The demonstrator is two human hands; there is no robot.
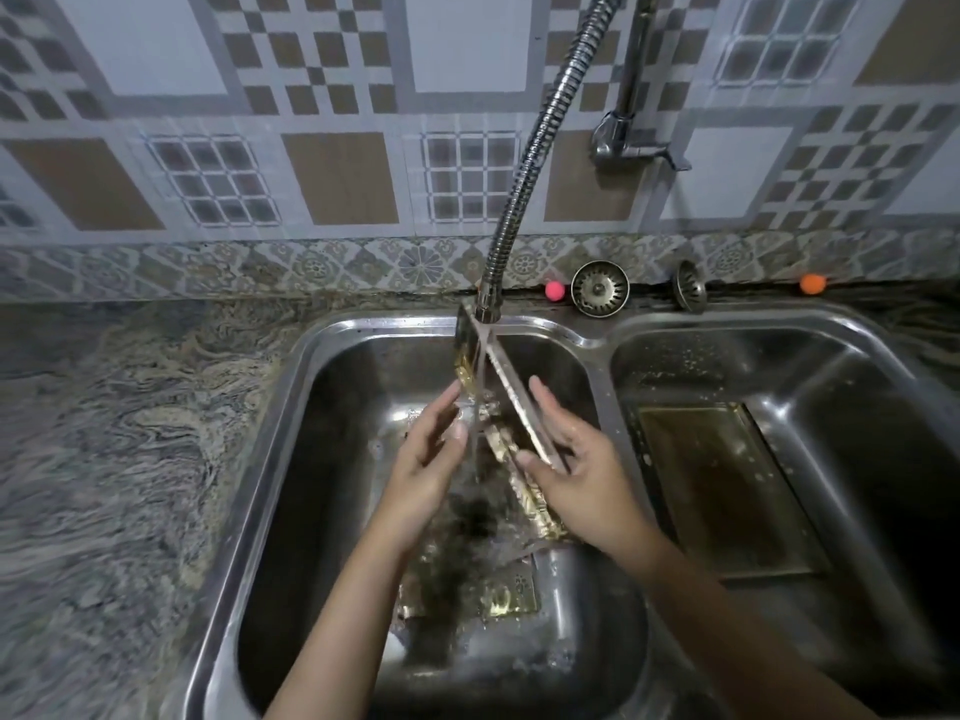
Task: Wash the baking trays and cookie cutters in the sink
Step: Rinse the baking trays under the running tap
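A gold-toned baking tray (485,387) stands on edge in the left sink basin (322,387), tilted, under running water from the flexible faucet hose (524,189). My right hand (576,475) grips the tray's right rim, thumb on its near side. With fingers straight, my left hand (423,459) presses against the tray's inner face in the stream. Another gold tray (509,589) lies at the bottom of the left basin, partly under water. A third tray (722,485) lies flat in the right basin (852,366).
Two metal drain strainers (600,289) (690,292) lean at the back ledge, with a pink ball (555,291) and an orange ball (812,284) beside them. A faucet valve (631,137) sticks out of the tiled wall. Granite countertop (130,433) extends left.
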